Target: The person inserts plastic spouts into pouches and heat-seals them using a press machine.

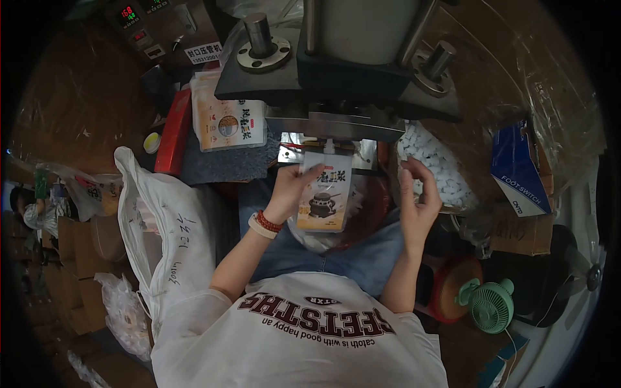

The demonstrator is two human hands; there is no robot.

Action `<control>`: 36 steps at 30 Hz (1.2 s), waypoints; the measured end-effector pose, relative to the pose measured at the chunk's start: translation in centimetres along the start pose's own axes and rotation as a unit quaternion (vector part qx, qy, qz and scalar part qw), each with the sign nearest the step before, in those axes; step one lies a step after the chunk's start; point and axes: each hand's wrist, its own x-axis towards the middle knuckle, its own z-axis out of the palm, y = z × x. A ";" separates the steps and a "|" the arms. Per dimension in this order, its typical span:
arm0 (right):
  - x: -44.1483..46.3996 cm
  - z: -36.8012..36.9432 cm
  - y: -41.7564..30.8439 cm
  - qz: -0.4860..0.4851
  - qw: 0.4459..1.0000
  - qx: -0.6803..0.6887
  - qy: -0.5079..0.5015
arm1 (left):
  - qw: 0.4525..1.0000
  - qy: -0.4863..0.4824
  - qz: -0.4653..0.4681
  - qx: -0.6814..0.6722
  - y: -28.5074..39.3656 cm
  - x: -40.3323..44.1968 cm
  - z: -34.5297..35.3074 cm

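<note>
My left hand (pixel 289 193) grips a printed spout pouch (pixel 325 202) by its left edge, thumb across the front. The pouch hangs upright under the press machine (pixel 352 81), and its white spout (pixel 329 146) is up at the metal jaw. To the right, my right hand (pixel 420 202) is raised with thumb and bent forefinger close together at the tips. Whatever they pinch, if anything, is too small to make out. Beside those fingertips lies a heap of small white plastic pieces (pixel 432 165).
A stack of printed pouches (pixel 228 123) lies on a grey pad (pixel 223 165), beside a red box (pixel 173 136). A large white sack (pixel 171 226) stands at left. Rightward are a blue foot-switch box (pixel 517 171) and a green fan (pixel 491 307). Controller displays (pixel 129 14) glow upper left.
</note>
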 end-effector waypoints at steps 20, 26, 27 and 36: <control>4.6 -1.2 11.2 -0.029 0.925 -0.355 -0.133 | 0.810 0.279 0.297 0.422 4.8 5.0 -8.5; 4.2 -1.2 11.7 -0.029 0.956 -0.285 -0.067 | 0.588 0.315 0.351 0.657 5.0 11.4 -12.1; 4.2 -1.3 11.8 -0.020 0.959 -0.274 -0.069 | 0.592 0.319 0.353 0.651 4.7 11.3 -12.1; 4.5 -1.3 10.7 -0.039 0.966 -0.245 -0.074 | 0.639 0.412 0.267 0.592 3.2 7.6 -12.3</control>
